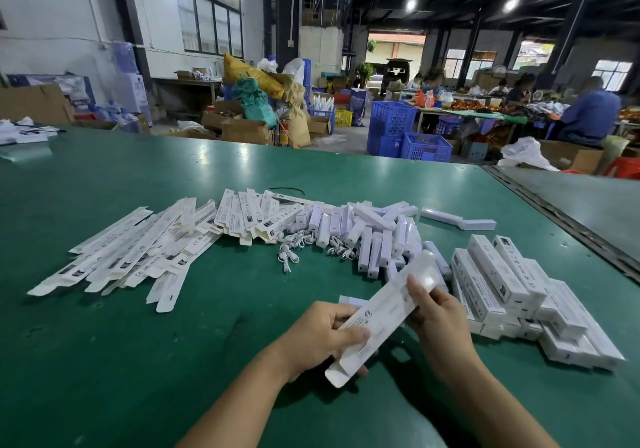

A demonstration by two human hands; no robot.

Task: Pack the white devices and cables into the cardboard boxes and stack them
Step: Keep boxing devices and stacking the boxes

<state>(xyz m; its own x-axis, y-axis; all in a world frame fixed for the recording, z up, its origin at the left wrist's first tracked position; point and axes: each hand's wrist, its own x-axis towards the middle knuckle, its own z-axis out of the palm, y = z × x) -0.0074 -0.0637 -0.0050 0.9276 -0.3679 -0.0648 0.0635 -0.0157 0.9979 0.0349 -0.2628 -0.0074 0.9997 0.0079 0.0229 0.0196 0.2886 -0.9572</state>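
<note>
Gripping box [381,309]: left hand [323,335], right hand [440,319]; flat cartons [138,257] marked CE.

Single head-worn wide-angle view, sitting up above the near edge of the green table [104,361]. Facing forward and tipped down. Very close on the left hand [322,336] and right hand [440,319], gripping a cardboard box [381,312] low and just right of centre. Reaching out across the table, then taking in the far workshop floor [349,135] along the top, bowed at the edges.
</note>
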